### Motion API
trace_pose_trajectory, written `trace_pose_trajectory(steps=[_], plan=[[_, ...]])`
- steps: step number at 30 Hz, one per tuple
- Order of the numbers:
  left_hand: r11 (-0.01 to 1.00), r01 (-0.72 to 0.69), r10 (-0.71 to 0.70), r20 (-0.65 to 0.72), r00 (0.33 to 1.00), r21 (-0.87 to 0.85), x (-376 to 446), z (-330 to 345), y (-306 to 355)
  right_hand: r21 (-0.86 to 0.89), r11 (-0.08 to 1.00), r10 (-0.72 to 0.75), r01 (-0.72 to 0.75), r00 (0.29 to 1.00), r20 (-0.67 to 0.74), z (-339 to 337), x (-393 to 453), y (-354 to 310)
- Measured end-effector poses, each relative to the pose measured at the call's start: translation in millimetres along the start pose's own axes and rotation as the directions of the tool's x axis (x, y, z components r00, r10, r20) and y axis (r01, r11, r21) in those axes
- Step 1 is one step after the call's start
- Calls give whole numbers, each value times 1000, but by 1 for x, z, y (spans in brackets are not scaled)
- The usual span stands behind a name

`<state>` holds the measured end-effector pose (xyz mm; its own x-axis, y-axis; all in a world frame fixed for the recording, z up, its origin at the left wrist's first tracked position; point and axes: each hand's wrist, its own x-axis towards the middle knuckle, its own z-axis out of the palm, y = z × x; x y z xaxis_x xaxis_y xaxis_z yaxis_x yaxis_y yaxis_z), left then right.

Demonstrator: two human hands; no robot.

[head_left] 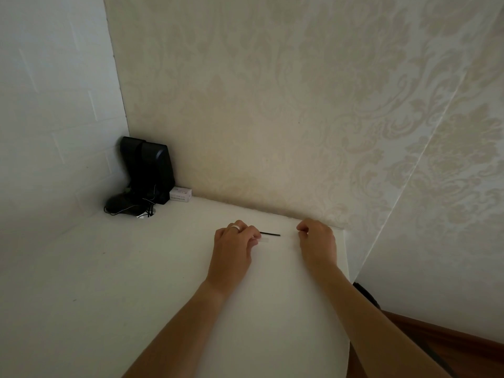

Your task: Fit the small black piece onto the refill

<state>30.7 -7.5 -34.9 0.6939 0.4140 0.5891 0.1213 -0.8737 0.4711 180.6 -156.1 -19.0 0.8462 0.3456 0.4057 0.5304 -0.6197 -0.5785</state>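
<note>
Both bare forearms reach out over the white table [152, 282] toward its far right corner, close under the patterned wallpaper [300, 105]. The left hand [234, 249], with a pale ring on one finger, has its fingers curled, and its fingertips pinch one end of a clear strip of tape [264, 240] that runs toward the other hand. The right hand [317, 241] is curled too, fingertips drawn together at the far end of that strip, though the tape is so faint there that I cannot tell for sure whether it has hold of it. Between the two hands, just beyond the tape and beside it, a thin black stick [270, 234] lies flat on the table; its left end disappears behind the left fingers, and I cannot tell whether they touch it. Well apart, in the far left corner, a black speaker [148, 167] stands against the wall, with a small white box [180, 194] just beside it and dark cables [131, 208] heaped at its foot.
</note>
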Motion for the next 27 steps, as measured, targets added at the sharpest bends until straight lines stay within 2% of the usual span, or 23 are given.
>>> trace_pose_trajectory(steps=[10, 15, 24, 27], plan=[[1000, 6, -6, 19, 1000, 18, -1, 0, -1, 45, 985, -171, 167, 974, 146, 8, 3, -3], [1000, 9, -9, 24, 1000, 10, 0, 0, -1, 114, 992, -66, 58, 996, 66, 5, -2, 4], [1000, 5, -5, 39, 999, 9, -1, 0, 0, 165, 986, -38, 24, 996, 80, 0, -6, 7], [1000, 11, -11, 36, 999, -2, 0, 0, -1, 152, 984, -86, 94, 995, -54, -3, -14, 1]])
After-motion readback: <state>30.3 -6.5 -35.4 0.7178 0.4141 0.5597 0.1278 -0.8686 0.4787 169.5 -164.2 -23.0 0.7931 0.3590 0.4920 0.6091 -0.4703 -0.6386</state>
